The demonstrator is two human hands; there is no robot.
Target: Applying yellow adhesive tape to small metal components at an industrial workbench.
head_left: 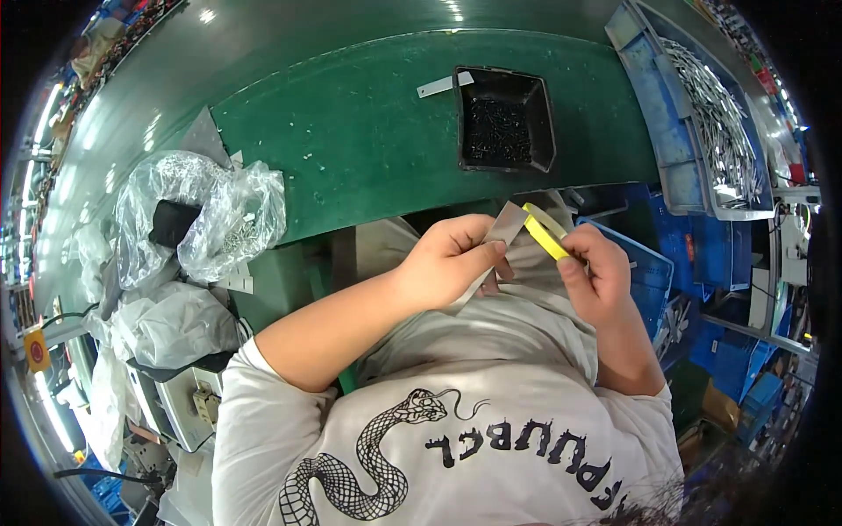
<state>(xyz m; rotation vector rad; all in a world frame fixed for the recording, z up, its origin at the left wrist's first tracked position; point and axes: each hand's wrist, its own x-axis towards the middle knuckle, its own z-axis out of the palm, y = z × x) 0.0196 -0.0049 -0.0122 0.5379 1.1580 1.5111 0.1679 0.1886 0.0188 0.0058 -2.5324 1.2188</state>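
Observation:
My left hand (449, 263) pinches a flat grey metal strip (506, 223) between thumb and fingers, in front of my lap. Just to its right, a roll of yellow tape (545, 237) is gripped by the thumb and fingers of my right hand (600, 273). The roll is tilted, its far end close to the tip of the strip. Whether tape touches the strip, I cannot tell. Both hands are near the front edge of a green table (368, 167).
On the table, a black bin (500, 86) contains small dark parts, with a light metal strip (437, 87) beside it. At right, a blue crate (645, 79) holds many thin metal strips (721, 131). Clear plastic bags (250, 188) and a grey bag (171, 324) lie left.

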